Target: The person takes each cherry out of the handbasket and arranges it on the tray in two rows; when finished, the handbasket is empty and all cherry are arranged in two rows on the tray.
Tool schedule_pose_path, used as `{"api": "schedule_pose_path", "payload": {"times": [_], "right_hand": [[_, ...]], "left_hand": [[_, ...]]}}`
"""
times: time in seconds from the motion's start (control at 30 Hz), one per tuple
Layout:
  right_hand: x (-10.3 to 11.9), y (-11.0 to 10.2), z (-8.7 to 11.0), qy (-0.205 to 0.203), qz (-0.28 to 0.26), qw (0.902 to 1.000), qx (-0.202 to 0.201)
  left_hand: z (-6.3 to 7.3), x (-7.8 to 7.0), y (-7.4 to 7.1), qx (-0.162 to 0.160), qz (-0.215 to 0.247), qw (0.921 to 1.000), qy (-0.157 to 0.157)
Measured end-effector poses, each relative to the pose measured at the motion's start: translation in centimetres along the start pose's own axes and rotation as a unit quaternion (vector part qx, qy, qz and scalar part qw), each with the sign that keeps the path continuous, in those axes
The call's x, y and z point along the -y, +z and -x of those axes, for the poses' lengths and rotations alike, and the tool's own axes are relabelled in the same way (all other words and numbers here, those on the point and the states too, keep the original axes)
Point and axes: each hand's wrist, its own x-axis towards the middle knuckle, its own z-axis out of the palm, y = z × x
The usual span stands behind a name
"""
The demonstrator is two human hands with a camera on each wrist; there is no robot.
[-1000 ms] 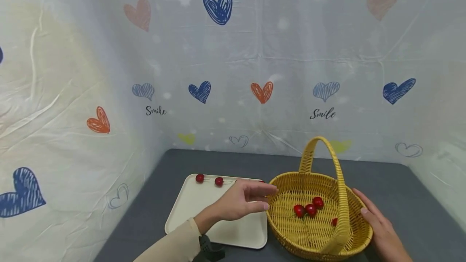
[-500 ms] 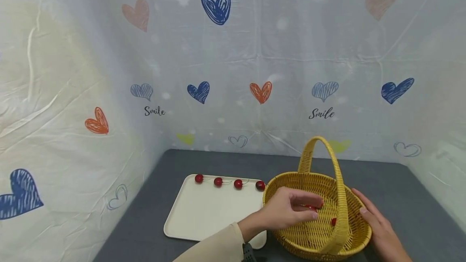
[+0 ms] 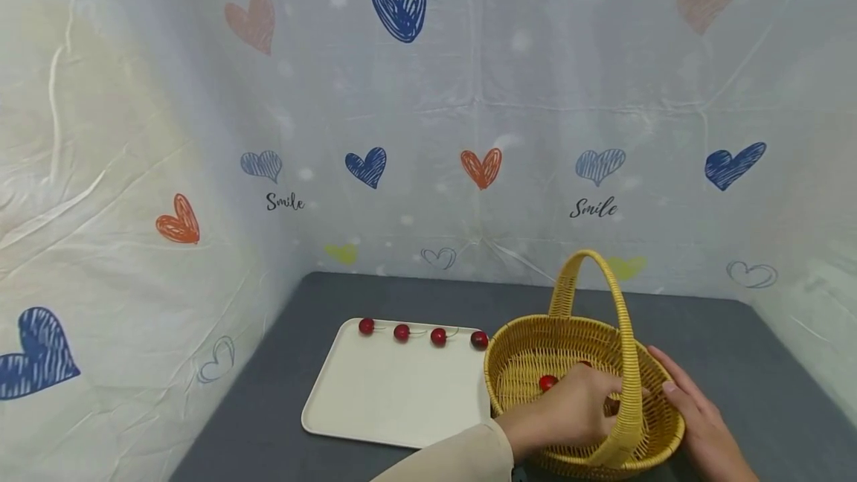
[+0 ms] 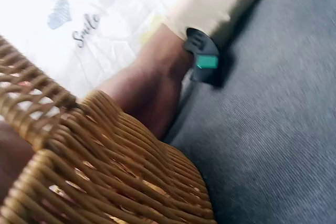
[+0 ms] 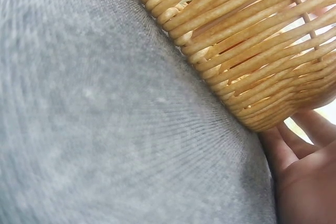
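Observation:
My left hand (image 3: 576, 407) reaches down inside the yellow wicker basket (image 3: 529, 333), beside the base of its arched handle (image 3: 626, 333). Its fingertips are hidden behind the handle, so whether they hold a cherry does not show. One red cherry (image 3: 548, 383) lies in the basket left of this hand, and a second cherry (image 3: 585, 364) peeks out behind the knuckles. With fairly straight fingers, my right hand (image 3: 703, 422) rests against the basket's right outer side, thumb at the rim. In the right wrist view, the fingers (image 5: 283, 148) touch the lower wicker wall.
Left of the basket stands a cream tray (image 3: 395, 400), its right edge near the basket wall. Along its far edge lie several cherries (image 3: 402, 332) in a row, some with visible stems. Both stand on a dark grey tabletop (image 3: 268, 393), with a heart-printed curtain (image 3: 428, 95) behind.
My left hand has moved right, from over the tray's edge into the basket and down toward the handle's base. The tray's far row of cherries is now uncovered. My right hand stays put.

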Motion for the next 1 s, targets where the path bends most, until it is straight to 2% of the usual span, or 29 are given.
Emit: {"api": "schedule_pose_path", "payload": {"times": [0.13,0.27,0.37,0.43,0.63,0.8,0.9,1.0], "right_hand": [[-0.09,-0.18,-0.08,-0.008,0.013,0.9999,-0.002],[-0.14,-0.27,-0.06,-0.019,0.004,0.9998,0.003],[-0.21,-0.24,-0.01,-0.022,-0.009,0.9997,0.008],[-0.26,-0.21,-0.02,-0.018,-0.009,0.9997,0.01],[-0.11,-0.13,-0.02,-0.003,0.016,0.9999,0.003],[-0.09,-0.02,0.04,-0.004,0.004,1.0,0.006],[-0.19,0.0,0.09,-0.012,0.001,0.9999,0.006],[-0.3,-0.01,0.14,-0.02,0.002,0.9998,0.006]], "left_hand": [[-0.22,0.29,0.4,0.068,-0.049,0.9965,0.005],[-0.25,0.6,0.62,0.13,-0.105,0.9859,-0.008],[-0.24,0.61,0.78,0.154,-0.129,0.9793,-0.019],[-0.23,0.49,0.85,0.155,-0.133,0.9786,-0.024],[0.08,0.23,0.78,0.132,-0.103,0.9854,-0.03],[0.49,0.2,0.69,0.091,-0.111,0.9897,-0.004],[0.61,0.3,0.59,0.035,-0.093,0.9948,0.023],[0.7,0.43,0.44,-0.038,-0.044,0.9976,0.039]]}}
